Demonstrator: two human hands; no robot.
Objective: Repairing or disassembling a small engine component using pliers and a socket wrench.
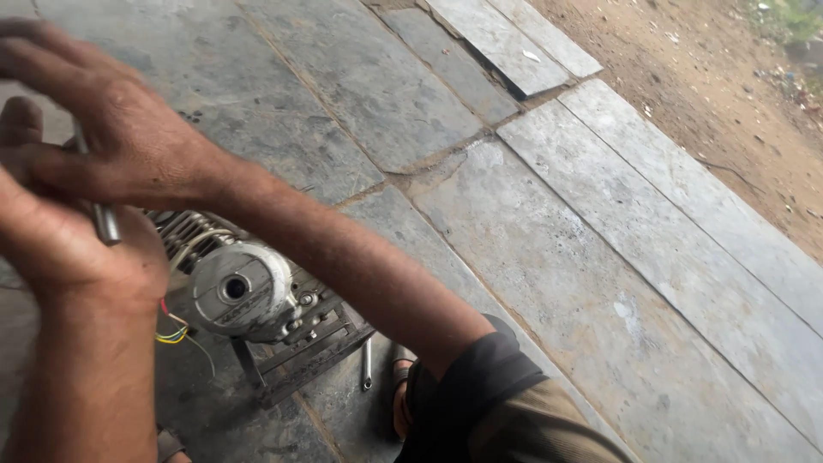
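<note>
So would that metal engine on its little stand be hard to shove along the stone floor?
Probably. The engine looks like solid cast metal with cooling fins, so likely heavy for its size. It sits on a slatted metal stand on rough stone slabs, so it would likely scrape rather than slide or roll.

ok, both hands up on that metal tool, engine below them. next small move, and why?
Probably lower the metal tool toward the engine. The left hand and right hand clasp it together above the engine and clear of it, so nothing is engaged yet.
</note>
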